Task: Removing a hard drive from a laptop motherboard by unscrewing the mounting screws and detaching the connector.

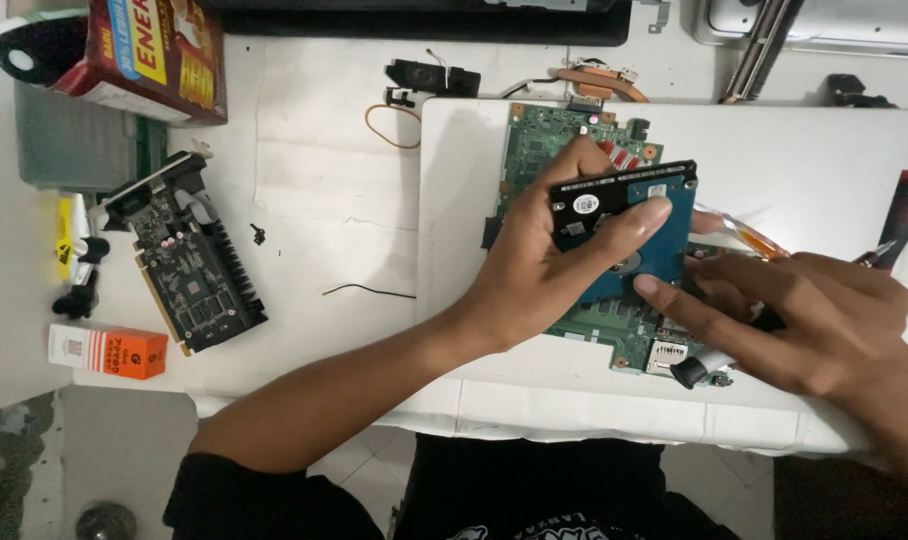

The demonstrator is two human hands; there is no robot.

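Hard drive (629, 225) held tilted above the green motherboard (614, 330), circuit side up. Left hand (544, 260) fingers clamped on its edges, thumb on top. Right hand (804, 315) fingers spread apart, index tip touching the drive's lower edge. Graphics card (189, 255) well left on the bench (314, 200).

graphics card (189, 258): left of the white mat, heatsink fins facing right
orange box (107, 352): just below the card, at table edge
red carton (152, 52): top left, partly cropped
rubber band (391, 126): near a small black speaker module (432, 76)
black wire (368, 291): loose on the white table (314, 190)
red-handled screwdriver (902, 218): far right
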